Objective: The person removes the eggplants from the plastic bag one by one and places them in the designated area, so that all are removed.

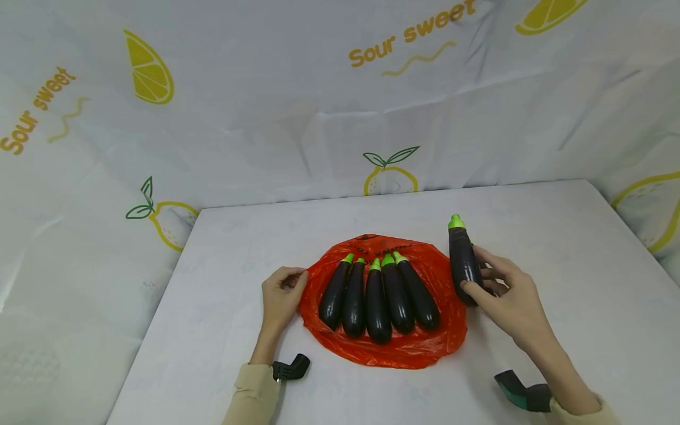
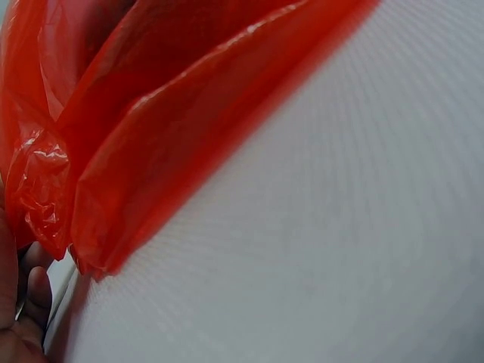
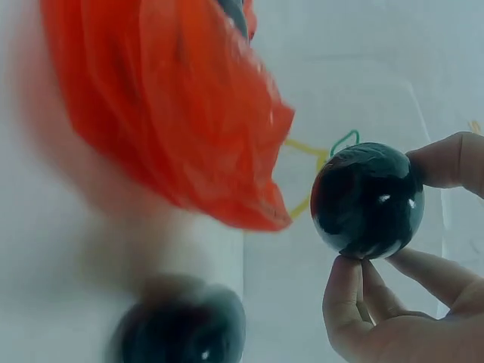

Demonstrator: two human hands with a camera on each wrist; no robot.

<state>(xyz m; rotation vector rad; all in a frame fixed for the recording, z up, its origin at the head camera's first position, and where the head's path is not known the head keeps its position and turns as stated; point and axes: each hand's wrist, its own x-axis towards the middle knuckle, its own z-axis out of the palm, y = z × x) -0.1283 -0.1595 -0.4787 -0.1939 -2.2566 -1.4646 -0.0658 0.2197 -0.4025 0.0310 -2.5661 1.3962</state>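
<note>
Several dark eggplants [image 1: 376,307] with green stems lie side by side on a red plastic bag [image 1: 345,353], spread on the white table. My left hand [image 1: 281,295] pinches the bag's left edge; the left wrist view shows the crumpled red plastic [image 2: 151,166] beside the fingers [image 2: 34,302]. To the right of the bag, my right hand [image 1: 510,295] grips another eggplant [image 1: 461,260], its stem pointing away. The right wrist view shows its rounded end [image 3: 370,200] between thumb and fingers. A bit of green shows behind this eggplant; what it belongs to is mostly hidden.
A blurred dark round thing [image 3: 181,325] is low in the right wrist view. The white table [image 1: 584,265] extends around the bag. Behind it hangs a white sheet [image 1: 255,118] with lemon prints. Black devices [image 1: 291,367] are worn on both wrists.
</note>
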